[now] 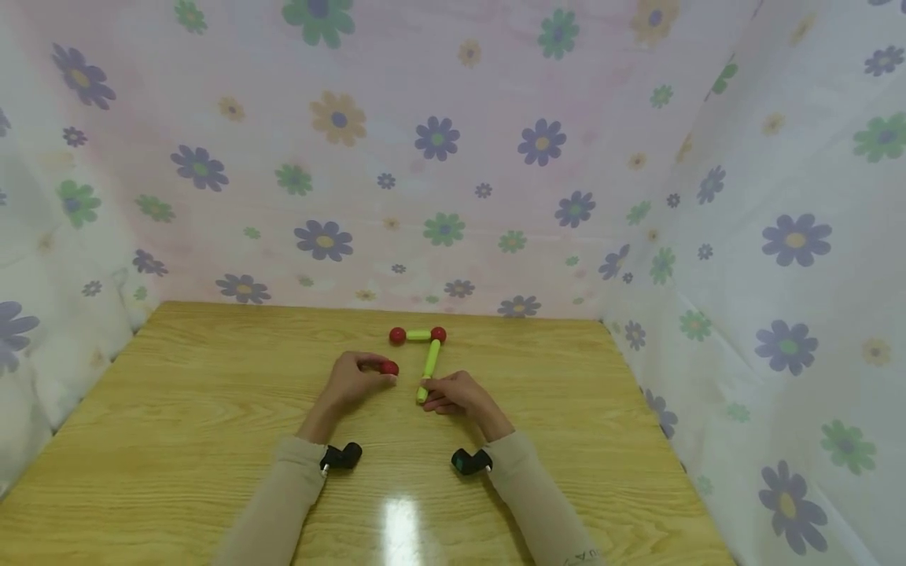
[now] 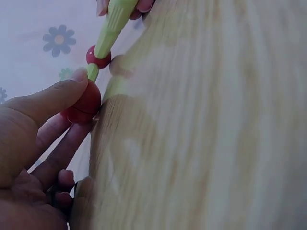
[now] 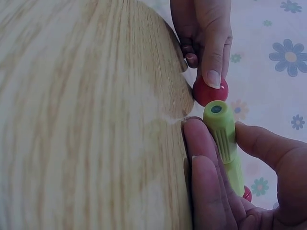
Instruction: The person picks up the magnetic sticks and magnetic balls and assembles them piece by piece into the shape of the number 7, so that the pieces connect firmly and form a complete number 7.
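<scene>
My left hand (image 1: pixel 351 382) pinches a red ball (image 2: pixel 85 103) between thumb and fingers, just above the wooden table. Across a small gap, my right hand (image 1: pixel 460 394) grips the near end of a long yellow-green magnetic rod (image 1: pixel 431 360) between thumb and fingers. A dark round tip shows in that end in the right wrist view. The rod's far end meets a second red ball (image 1: pixel 439 335). From there a shorter yellow-green rod (image 1: pixel 418 335) runs left to a third red ball (image 1: pixel 398 336), making a bent chain.
The wooden table (image 1: pixel 177 409) ends at a flower-patterned cloth (image 1: pixel 382 236) behind, with more cloth on both sides. A black wrist camera (image 1: pixel 343 457) sits on the left sleeve, another black camera (image 1: pixel 470 461) on the right.
</scene>
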Available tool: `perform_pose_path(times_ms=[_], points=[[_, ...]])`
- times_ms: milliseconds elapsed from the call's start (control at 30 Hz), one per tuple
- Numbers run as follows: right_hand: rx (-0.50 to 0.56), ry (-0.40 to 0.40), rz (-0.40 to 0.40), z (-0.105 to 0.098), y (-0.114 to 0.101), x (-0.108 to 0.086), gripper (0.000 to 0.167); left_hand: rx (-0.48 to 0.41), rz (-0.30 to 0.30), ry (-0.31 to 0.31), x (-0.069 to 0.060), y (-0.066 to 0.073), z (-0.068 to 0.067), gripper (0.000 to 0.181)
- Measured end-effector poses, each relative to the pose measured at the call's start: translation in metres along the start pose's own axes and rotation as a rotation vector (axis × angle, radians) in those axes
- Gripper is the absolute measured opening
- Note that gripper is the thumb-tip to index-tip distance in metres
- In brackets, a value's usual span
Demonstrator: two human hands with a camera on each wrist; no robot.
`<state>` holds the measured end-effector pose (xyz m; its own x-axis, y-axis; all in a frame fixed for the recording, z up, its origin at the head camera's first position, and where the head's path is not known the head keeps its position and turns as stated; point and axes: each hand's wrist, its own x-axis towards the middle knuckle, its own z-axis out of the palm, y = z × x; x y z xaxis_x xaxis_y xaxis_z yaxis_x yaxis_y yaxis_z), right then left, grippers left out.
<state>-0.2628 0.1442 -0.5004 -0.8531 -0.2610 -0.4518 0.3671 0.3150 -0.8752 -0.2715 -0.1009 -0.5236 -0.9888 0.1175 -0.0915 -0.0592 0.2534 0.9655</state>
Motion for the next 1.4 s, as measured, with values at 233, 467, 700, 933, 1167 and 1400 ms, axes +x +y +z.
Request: perform_pose_path(times_ms=[233, 467, 700, 933, 1167, 1400], points=[[-0.017, -0.018, -0.015, 0.001, 0.000, 0.001, 0.036, 0.072, 0.044, -0.004, -0.005, 0.002, 0.005, 0.036], [-0.050, -0.040, -0.044, 0.000, 0.002, 0.002, 0.039, 0.050, 0.086, 0.006, -0.013, 0.004, 0.009, 0.033], [-0.053, -0.058, -0.074, -0.001, 0.006, -0.001, 0.039, -0.024, 0.089, 0.024, -0.029, 0.010, 0.018, 0.034], [-0.028, -0.085, -0.128, 0.001, 0.005, 0.002, 0.038, -0.085, 0.066, -0.065, -0.039, 0.013, 0.023, 0.037], [-0.030, -0.088, -0.130, 0.001, 0.003, 0.007, 0.038, -0.074, 0.060, -0.098, -0.047, 0.009, 0.029, 0.037], [-0.021, -0.052, -0.119, 0.002, 0.002, 0.011, 0.035, -0.049, 0.060, -0.108, -0.052, 0.007, 0.034, 0.036]])
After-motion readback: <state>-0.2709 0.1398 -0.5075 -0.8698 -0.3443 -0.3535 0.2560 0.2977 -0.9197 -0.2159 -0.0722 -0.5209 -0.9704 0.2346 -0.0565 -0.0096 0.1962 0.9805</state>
